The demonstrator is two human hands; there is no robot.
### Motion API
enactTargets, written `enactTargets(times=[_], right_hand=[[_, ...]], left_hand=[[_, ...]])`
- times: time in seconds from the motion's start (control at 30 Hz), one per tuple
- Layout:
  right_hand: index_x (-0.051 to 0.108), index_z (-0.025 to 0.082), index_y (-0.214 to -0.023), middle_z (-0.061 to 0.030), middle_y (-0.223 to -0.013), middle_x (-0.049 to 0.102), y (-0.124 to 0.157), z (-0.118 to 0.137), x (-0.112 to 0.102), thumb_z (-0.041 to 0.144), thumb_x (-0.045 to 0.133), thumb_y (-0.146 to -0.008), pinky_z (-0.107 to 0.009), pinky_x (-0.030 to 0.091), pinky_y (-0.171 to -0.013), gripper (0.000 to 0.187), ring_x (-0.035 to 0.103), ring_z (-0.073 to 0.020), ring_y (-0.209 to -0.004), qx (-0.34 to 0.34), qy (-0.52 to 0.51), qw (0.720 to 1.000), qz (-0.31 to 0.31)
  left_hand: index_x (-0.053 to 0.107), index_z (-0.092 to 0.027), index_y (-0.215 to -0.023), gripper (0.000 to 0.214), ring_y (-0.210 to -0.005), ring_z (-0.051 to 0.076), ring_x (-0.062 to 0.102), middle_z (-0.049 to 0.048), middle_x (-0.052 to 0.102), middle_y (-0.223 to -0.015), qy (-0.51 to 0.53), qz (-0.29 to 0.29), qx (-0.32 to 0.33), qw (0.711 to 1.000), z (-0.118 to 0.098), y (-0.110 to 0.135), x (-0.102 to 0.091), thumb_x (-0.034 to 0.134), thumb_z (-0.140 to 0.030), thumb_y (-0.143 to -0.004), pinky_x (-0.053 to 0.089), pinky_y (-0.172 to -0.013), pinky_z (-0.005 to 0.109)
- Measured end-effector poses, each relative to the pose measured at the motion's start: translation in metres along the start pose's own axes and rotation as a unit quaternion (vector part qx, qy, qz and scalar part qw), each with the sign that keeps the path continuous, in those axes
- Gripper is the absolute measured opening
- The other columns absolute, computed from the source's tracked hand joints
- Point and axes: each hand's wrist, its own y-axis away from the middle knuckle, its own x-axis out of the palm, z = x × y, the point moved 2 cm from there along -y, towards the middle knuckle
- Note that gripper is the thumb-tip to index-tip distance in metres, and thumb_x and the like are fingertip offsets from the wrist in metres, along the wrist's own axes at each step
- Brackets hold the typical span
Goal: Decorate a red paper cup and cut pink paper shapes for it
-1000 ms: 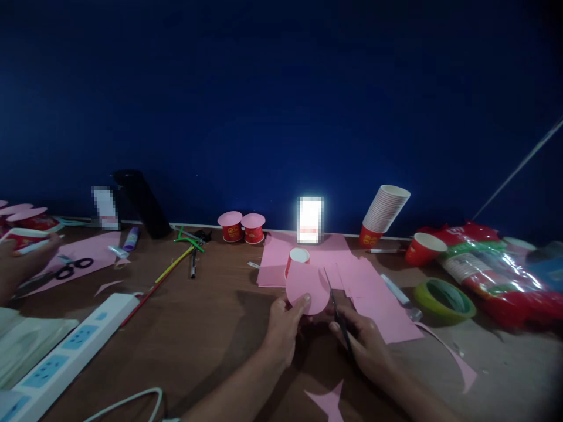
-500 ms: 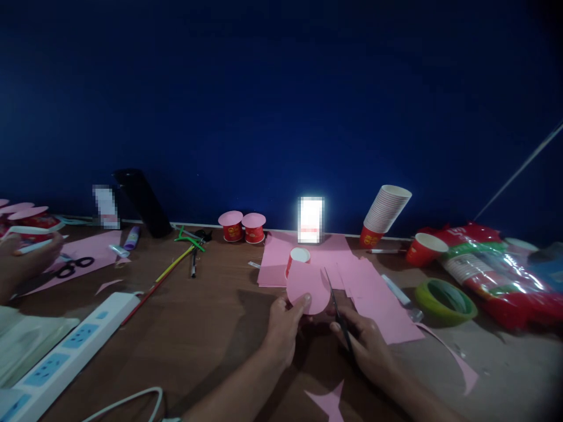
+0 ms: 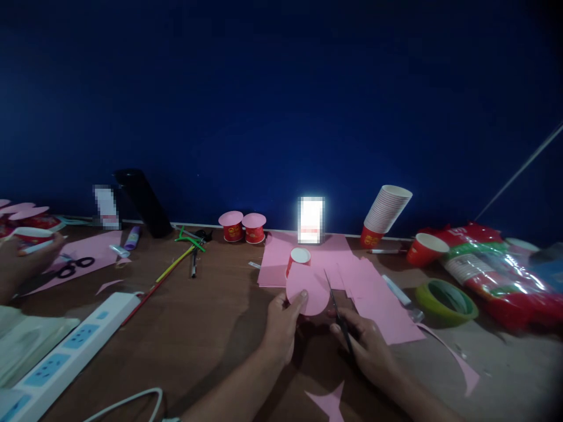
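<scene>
Centrally, pink paper disc (image 3: 315,286) pinched in left hand (image 3: 284,323), thumb uppermost, above brown table (image 3: 197,334), partly hiding red cup (image 3: 300,255) behind. Right hand (image 3: 363,335) grasps dark scissors (image 3: 338,313) just right of disc, long axis pointing away, tips slanting slightly left beside disc's edge; contact unclear.

One head-worn camera looks forward and down across the desk (image 3: 197,334) at close range; the dark blue wall (image 3: 264,105) fills its upper half.
</scene>
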Motion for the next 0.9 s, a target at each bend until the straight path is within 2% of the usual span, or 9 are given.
enactTargets(times=[0.2, 0.43, 0.67, 0.9], right_hand=[[0.064, 0.018, -0.101, -0.0019, -0.072, 0.064, -0.0011, 0.0019, -0.0005, 0.036, 0.048, -0.086, -0.023, 0.044, -0.057, 0.028, 0.056, -0.0165, -0.063, 0.001, -0.013, 1.000, 0.010], [0.062, 0.017, -0.104, -0.0019, -0.075, 0.064, -0.0018, 0.0026, -0.0013, 0.036, 0.049, -0.086, -0.022, 0.045, -0.058, 0.030, 0.057, -0.0164, -0.066, 0.011, -0.048, 0.999, 0.016], [0.060, 0.017, -0.107, -0.0006, -0.074, 0.062, -0.0016, 0.0029, -0.0020, 0.036, 0.049, -0.087, -0.021, 0.043, -0.056, 0.030, 0.054, -0.0143, -0.064, 0.019, -0.070, 0.997, 0.020], [0.062, 0.018, -0.103, 0.0003, -0.070, 0.062, -0.0016, 0.0012, -0.0033, 0.035, 0.050, -0.085, -0.021, 0.043, -0.056, 0.027, 0.053, -0.0139, -0.062, 0.018, -0.052, 0.998, 0.015]], left_hand=[[0.066, -0.008, -0.078, 0.036, -0.059, 0.015, 0.060, 0.0083, 0.069, -0.069, -0.045, -0.003, 0.019, 0.999, 0.0023, -0.0019, -0.0020, 0.074, -0.039, -0.062, 0.047, -0.056, 0.026], [0.067, -0.009, -0.079, 0.032, -0.056, 0.014, 0.058, 0.0035, 0.066, -0.061, -0.073, 0.016, 0.042, 0.996, 0.0021, -0.0011, -0.0030, 0.071, -0.038, -0.065, 0.048, -0.057, 0.026], [0.067, -0.008, -0.076, 0.033, -0.056, 0.015, 0.058, 0.0053, 0.067, -0.064, -0.128, -0.001, 0.042, 0.991, -0.0035, 0.0026, -0.0011, 0.072, -0.039, -0.063, 0.046, -0.054, 0.024], [0.067, -0.008, -0.079, 0.035, -0.059, 0.015, 0.059, 0.0083, 0.069, -0.071, -0.100, 0.010, 0.037, 0.994, -0.0018, 0.0005, -0.0016, 0.071, -0.039, -0.064, 0.047, -0.056, 0.025]])
